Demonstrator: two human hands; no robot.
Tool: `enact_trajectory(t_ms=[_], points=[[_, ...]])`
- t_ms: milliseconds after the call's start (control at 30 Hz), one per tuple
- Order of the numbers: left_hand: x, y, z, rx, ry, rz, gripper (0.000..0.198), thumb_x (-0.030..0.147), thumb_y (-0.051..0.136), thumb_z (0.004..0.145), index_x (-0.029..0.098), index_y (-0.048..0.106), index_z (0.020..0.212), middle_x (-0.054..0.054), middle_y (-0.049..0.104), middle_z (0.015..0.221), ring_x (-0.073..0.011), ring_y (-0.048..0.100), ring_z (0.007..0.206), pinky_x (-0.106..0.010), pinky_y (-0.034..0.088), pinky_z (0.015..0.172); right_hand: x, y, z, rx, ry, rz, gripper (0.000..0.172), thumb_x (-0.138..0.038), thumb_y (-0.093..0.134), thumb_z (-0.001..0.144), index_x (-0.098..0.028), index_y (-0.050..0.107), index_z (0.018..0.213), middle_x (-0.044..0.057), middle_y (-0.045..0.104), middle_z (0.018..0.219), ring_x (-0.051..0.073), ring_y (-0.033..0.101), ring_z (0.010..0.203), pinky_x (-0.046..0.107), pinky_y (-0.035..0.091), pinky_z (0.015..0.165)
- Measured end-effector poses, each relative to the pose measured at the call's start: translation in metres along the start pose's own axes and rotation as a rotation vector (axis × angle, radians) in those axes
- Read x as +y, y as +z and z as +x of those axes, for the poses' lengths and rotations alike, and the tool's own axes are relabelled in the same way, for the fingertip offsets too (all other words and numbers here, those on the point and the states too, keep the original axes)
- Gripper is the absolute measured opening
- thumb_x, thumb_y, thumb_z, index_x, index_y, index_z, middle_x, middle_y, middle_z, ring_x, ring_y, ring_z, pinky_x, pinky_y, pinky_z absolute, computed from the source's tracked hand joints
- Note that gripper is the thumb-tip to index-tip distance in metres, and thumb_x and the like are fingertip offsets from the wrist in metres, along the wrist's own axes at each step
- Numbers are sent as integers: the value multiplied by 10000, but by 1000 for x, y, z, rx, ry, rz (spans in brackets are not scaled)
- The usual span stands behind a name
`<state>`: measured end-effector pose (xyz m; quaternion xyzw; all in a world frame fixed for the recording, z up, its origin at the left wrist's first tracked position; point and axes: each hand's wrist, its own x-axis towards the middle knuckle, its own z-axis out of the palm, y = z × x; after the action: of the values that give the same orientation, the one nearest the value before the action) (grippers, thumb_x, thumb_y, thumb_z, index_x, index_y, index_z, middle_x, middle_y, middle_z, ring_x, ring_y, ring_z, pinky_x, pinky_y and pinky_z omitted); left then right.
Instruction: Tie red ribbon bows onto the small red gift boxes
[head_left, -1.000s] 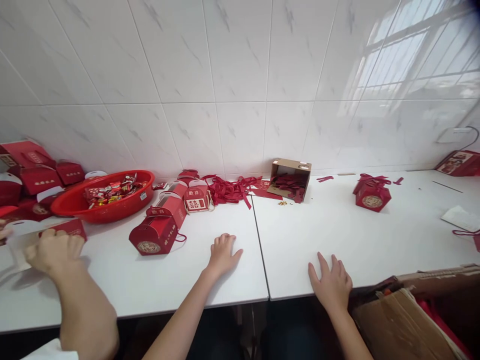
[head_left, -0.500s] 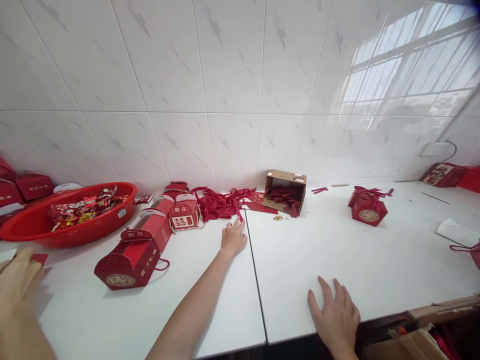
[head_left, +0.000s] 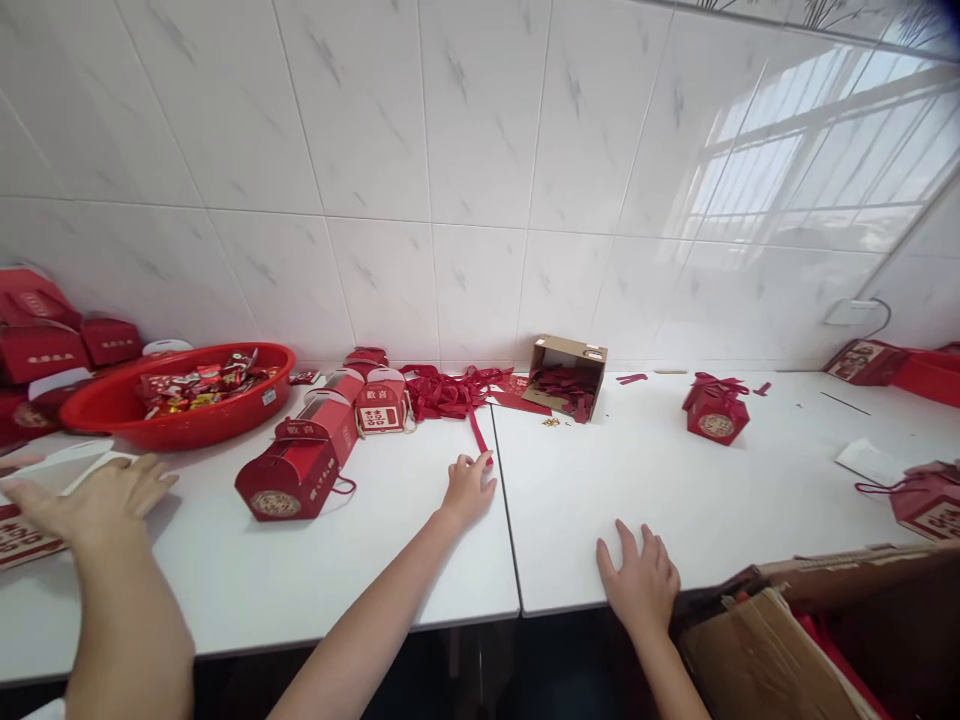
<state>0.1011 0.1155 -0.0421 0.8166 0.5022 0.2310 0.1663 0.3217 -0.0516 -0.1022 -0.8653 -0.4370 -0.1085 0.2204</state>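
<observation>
My left hand (head_left: 469,488) has come back toward me from the edge of the ribbon heap (head_left: 448,388), where it was half a second ago. It brings one ribbon (head_left: 478,436) with it. The strand now runs straight out of the heap's near side to my fingertips, which are curled and seem pinched on its end. So one ribbon is drawn free of the tangle, though its far end still lies in the heap. My right hand (head_left: 637,582) has stayed flat and spread on the table (head_left: 720,500), nearer me and right of the heap, holding nothing. Far left of the heap, a co-worker's hand (head_left: 97,500) rests on a flat card.
</observation>
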Motion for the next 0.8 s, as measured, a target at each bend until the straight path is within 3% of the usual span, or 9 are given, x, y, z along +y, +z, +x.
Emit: enact_trajectory(t_ms=[133, 300, 367, 433, 533, 600, 700, 800], points=[[21, -8, -64, -36, 35, -44, 596, 194, 525, 793, 193, 366, 1368, -79, 633, 1063, -241, 446, 1030, -401, 332, 954, 5, -10, -3, 11, -9, 234, 534, -493, 437, 816, -113, 608, 1149, 235, 458, 1289, 404, 358, 1244, 564, 283, 981], [21, -21, -160, -44, 63, -127, 648, 255, 598, 771, 287, 354, 1372, -58, 643, 1125, -254, 460, 1049, -457, 299, 978, -9, -47, -52, 22, -62, 912, 352, -487, 507, 825, -170, 645, 886, 132, 593, 999, 278, 539, 997, 414, 417, 883], [11, -21, -187, -18, 51, -136, 563, 255, 589, 787, 322, 430, 1323, -42, 674, 1089, -263, 484, 1041, -489, 280, 988, -28, -57, -83, -198, -68, 1113, 306, -464, 542, 830, -185, 634, 744, 81, 603, 797, 230, 563, 802, 349, 441, 764], [1, -19, -206, 71, -16, -150, 399, 259, 540, 824, 323, 538, 1218, -38, 712, 985, -269, 525, 1003, -511, 284, 988, -52, -59, -113, -490, -30, 1213, 368, -514, 565, 809, -185, 631, 656, 53, 577, 660, 205, 540, 668, 317, 429, 643], [-3, -16, -225, 258, -141, -279, 251, 314, 520, 836, 306, 609, 1071, -50, 717, 882, -273, 584, 960, -485, 369, 962, -86, -53, -146, -857, 63, 1331, 483, -639, 600, 721, -178, 715, 806, 93, 656, 800, 241, 585, 772, 317, 440, 640], [1, -16, -238, 311, -186, -418, 228, 349, 545, 820, 298, 602, 1034, -50, 707, 868, -260, 624, 911, -430, 454, 898, -102, -51, -158, -1072, 100, 1427, 590, -691, 602, 678, -185, 717, 958, 117, 666, 954, 263, 595, 868, 309, 451, 626], [16, -22, -258, 241, -193, -541, 149, 350, 550, 821, 292, 599, 949, -40, 698, 860, -227, 657, 822, -345, 520, 776, -114, -61, -163, -1322, 119, 1655, 604, -669, 594, 710, -203, 673, 1087, 113, 655, 1023, 246, 595, 926, 297, 462, 648], [33, -36, -273, 136, -169, -572, 83, 333, 537, 833, 287, 590, 879, -35, 696, 853, -209, 663, 797, -296, 524, 722, -119, -82, -158, -1420, 232, 1813, 483, -546, 658, 745, -183, 679, 1063, 84, 675, 923, 200, 609, 888, 290, 456, 729]])
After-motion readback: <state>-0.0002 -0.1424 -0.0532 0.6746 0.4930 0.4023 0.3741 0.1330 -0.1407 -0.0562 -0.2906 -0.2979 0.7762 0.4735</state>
